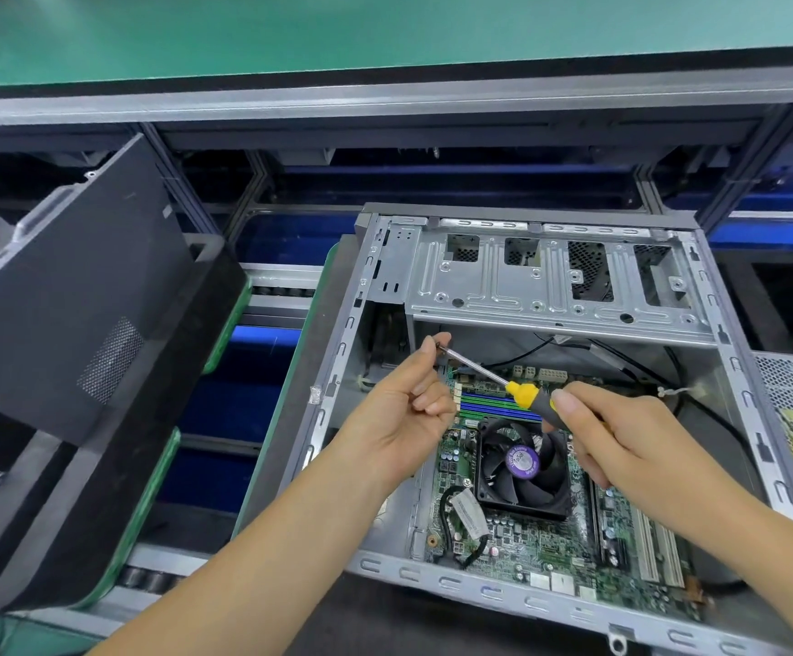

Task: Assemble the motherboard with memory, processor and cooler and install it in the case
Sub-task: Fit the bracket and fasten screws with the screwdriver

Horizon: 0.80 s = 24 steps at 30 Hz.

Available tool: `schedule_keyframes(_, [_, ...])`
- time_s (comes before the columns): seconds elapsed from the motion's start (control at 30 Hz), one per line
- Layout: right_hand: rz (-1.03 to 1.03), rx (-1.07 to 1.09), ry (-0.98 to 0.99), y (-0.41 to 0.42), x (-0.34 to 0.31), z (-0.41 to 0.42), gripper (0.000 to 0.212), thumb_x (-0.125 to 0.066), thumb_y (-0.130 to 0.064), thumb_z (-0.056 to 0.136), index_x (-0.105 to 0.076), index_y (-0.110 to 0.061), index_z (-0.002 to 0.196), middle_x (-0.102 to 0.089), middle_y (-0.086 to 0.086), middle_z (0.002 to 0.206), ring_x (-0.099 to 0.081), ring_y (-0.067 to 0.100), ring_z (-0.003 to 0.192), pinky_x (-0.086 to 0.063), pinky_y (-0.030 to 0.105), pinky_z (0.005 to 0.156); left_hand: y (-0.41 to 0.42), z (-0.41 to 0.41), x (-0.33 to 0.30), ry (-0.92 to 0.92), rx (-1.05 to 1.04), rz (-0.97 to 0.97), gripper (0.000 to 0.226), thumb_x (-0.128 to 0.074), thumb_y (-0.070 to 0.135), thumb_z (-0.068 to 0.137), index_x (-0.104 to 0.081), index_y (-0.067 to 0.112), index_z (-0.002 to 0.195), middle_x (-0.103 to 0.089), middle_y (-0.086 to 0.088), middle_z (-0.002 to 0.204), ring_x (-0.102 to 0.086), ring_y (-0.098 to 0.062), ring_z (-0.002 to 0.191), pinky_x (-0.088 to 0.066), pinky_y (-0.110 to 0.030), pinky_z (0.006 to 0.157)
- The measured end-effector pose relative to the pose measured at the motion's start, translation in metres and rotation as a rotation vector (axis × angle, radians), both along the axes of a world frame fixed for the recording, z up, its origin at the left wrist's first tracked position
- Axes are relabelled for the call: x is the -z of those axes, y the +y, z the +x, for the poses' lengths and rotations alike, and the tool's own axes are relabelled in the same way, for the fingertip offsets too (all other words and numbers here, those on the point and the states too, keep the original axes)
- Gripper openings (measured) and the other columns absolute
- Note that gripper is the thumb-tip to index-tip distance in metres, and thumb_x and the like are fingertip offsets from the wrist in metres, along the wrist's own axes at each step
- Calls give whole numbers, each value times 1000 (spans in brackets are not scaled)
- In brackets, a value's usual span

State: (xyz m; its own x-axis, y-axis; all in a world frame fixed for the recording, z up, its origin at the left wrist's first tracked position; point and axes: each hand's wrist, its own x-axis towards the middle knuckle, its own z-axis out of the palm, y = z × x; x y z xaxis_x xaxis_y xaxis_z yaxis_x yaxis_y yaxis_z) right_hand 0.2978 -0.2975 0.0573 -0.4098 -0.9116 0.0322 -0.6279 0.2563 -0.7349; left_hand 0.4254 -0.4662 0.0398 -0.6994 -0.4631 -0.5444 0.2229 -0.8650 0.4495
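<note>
Above the motherboard (527,537) lying in the open case (560,277), the right hand (621,433) grips a screwdriver (503,383) slanting up-left, while the nearer left hand (413,400) pinches its tip, perhaps seating a screw.

Both forearms are bare to the frame edge, and the left hand (401,402) and right hand (621,433) are ungloved.
</note>
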Motion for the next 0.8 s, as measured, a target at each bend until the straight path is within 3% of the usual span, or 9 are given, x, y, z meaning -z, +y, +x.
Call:
schedule_keyframes(0.07, [3, -5, 15, 0, -2, 1, 33, -29, -52, 91, -43, -35, 67, -49, 12, 52, -43, 24, 44, -36, 40, 51, 1, -1, 0, -49, 16, -157, 17, -64, 22, 77, -78, 14, 74, -25, 8, 45, -24, -4, 38, -27, -14, 41])
schedule_keyframes(0.2, [6, -4, 52, 1, -5, 1, 29, -30, -53, 91, -45, -40, 70, -47, 14, 55, -43, 26, 48, -34, 39, 50, 0, -2, 3, -106, 34, -320, 18, -63, 24, 80, -78, 14, 82, -27, 9, 46, -23, -4, 40, -28, -14, 42])
schedule_keyframes(0.43, [-3, 5, 31, 4, -4, -3, 39, -32, -51, 91, -47, -22, 71, -44, 9, 54, -37, 14, 45, -28, 27, 48, 3, -3, 0, -80, 31, -250, 34, -60, 31, 83, -69, 6, 105, -24, 8, 47, -23, -4, 40, -27, -15, 41])
schedule_keyframes(0.63, [12, 7, 43, 8, -19, -7, 22, -35, -48, 92, -49, -46, 74, -47, 1, 54, -40, 10, 45, -31, 28, 48, -8, 10, -2, -213, -15, -346, 38, -45, 29, 99, -60, 1, 119, -22, 7, 50, -21, -4, 43, -26, -14, 43])
schedule_keyframes(0.73, [55, -21, 80, 12, -30, -10, 17, -41, -52, 88, -57, -50, 80, -59, -13, 61, -53, 8, 52, -38, 20, 51, -12, 16, -11, -329, 77, -513, 34, -41, 23, 102, -59, 2, 122, -22, 5, 58, -22, -7, 49, -24, -19, 49])
schedule_keyframes(0.8, [86, -40, 95, 10, -35, -8, 12, -50, -52, 83, -61, -50, 82, -63, -27, 70, -59, 0, 65, -41, 12, 58, -13, 15, -23, -395, 176, -694, 33, -40, 22, 102, -60, 6, 123, -33, -3, 57, -32, -12, 51, -31, -23, 54])
